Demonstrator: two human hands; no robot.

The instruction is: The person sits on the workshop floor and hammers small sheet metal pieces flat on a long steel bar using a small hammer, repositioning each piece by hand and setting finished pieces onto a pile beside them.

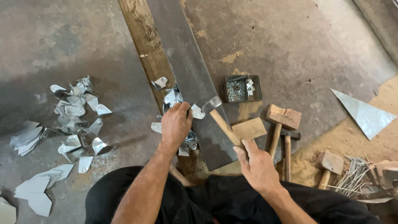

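A: Two hands at work. Your left hand (176, 123) is clamped on a small bent metal piece (197, 112) against the long steel bar (195, 79) lying on the floor; your right hand (257, 166) is closed round the wooden handle of a hammer (219, 118).

B: Progress?

A: My judgement: well along. You have a pile of shaped pieces (78, 116) at your left, flat blanks (39, 188) in stacks waiting, a few more by the bar. A tray of rivets (242, 88) sits beyond; wooden mallets (282, 124) lie unused.

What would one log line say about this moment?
left hand: holds metal piece on steel bar | right hand: grips hammer | box of rivets beside bar
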